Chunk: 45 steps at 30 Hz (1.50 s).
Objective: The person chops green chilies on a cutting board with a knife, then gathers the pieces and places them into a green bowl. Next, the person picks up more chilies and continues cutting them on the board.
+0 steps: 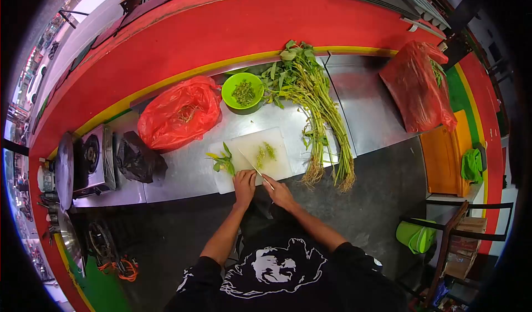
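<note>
On the white cutting board [224,183], my right hand [279,192] grips a knife [255,169], its blade slanting up and left across the board. Beside it my left hand [244,186] is closed at the board's front edge, on the stem end of a few leafy greens [223,161]. Those leaves lie on the board's left side, and the fingers partly hide their stems. Small cut green pieces [265,153] lie right of the blade.
Behind the board stands a green bowl [227,94] of chopped greens. Long rooted stalks [324,112] lie to the right. A red plastic bag [158,118], a black bag [136,157] and a stove [95,160] are leftward. Another red bag [413,90] stands at far right on the metal counter [366,99].
</note>
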Available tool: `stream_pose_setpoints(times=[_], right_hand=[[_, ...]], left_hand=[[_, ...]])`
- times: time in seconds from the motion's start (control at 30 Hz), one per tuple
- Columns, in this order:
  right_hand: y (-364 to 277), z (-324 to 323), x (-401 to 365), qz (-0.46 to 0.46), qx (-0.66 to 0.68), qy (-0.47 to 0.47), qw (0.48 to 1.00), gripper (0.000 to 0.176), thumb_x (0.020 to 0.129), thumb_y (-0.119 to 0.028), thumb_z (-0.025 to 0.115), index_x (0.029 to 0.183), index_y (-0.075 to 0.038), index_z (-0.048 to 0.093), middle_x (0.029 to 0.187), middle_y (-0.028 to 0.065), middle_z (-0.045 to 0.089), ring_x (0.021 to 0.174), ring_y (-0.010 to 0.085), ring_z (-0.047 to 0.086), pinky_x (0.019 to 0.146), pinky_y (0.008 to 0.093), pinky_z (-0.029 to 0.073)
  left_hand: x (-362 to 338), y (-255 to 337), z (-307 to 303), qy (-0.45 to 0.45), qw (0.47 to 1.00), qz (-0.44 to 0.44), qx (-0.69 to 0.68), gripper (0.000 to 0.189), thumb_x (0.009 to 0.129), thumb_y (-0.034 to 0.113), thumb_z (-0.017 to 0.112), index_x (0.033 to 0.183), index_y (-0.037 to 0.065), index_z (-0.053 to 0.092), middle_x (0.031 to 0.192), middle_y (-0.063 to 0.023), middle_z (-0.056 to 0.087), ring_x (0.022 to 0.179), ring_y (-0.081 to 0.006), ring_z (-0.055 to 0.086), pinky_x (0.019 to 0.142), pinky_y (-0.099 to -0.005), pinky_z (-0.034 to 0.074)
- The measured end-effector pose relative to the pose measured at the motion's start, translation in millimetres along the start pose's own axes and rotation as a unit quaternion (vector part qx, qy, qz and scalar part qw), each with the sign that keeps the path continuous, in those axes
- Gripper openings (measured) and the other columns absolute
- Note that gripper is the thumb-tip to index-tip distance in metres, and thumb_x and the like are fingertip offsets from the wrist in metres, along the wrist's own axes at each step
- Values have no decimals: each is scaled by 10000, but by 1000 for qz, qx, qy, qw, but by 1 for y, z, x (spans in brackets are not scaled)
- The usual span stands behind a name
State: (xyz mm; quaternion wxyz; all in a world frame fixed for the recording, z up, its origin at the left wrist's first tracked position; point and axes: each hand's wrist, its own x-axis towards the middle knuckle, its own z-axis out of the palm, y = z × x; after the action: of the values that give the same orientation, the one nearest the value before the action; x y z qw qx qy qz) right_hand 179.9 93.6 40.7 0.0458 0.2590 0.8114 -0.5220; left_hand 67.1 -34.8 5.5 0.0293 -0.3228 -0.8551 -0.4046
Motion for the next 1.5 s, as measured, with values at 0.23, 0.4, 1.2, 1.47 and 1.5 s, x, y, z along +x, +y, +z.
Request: stream_pose_setpoints(times=[0.23, 0.4, 1.2, 1.47, 1.5], right_hand=[[-7, 3, 7, 4, 5, -2, 1000, 482, 1059, -447, 492, 1474, -206, 536, 1009, 323, 687, 1001, 512, 662, 878, 542, 517], [3, 4, -4, 7, 2, -5, 1000, 480, 1062, -446, 497, 1484, -221, 526, 971, 313, 703, 976, 490, 690, 844, 527, 537], [-9, 6, -3, 51, -42, -20, 998, 499, 1058, -452, 487, 1496, -214, 516, 1111, 305, 698, 1014, 474, 690, 943, 522, 531], [0, 9, -12, 17, -14, 3, 1000, 485, 1058, -451, 482, 1484, -226, 530, 1046, 320, 700, 882, 460, 716, 884, 526, 553], [4, 10, -11, 25, -20, -5, 999, 484, 1058, -452, 482, 1481, -224, 533, 1047, 321, 699, 852, 453, 721, 876, 523, 557]], left_hand=[[-2, 1, -1, -3, 1000, 6, -5, 120, 921, 101, 688, 1027, 66, 730, 981, -74, 675, 963, -289, 611, 841, -414, 428], [-3, -7, 3, -6, 1000, 2, -23, 114, 930, 117, 689, 1027, 72, 729, 981, -71, 675, 967, -284, 611, 841, -412, 428], [-8, -3, -5, 1, 1000, 31, 5, 112, 927, 117, 681, 1026, 76, 715, 967, -74, 655, 947, -294, 614, 819, -430, 431], [-8, -6, -3, -7, 1000, 16, 3, 133, 913, 98, 689, 1040, 66, 711, 971, -87, 657, 960, -304, 615, 832, -424, 430], [-6, -7, -3, -8, 1000, 16, 7, 129, 914, 98, 688, 1036, 66, 713, 968, -88, 658, 960, -304, 615, 832, -425, 430]])
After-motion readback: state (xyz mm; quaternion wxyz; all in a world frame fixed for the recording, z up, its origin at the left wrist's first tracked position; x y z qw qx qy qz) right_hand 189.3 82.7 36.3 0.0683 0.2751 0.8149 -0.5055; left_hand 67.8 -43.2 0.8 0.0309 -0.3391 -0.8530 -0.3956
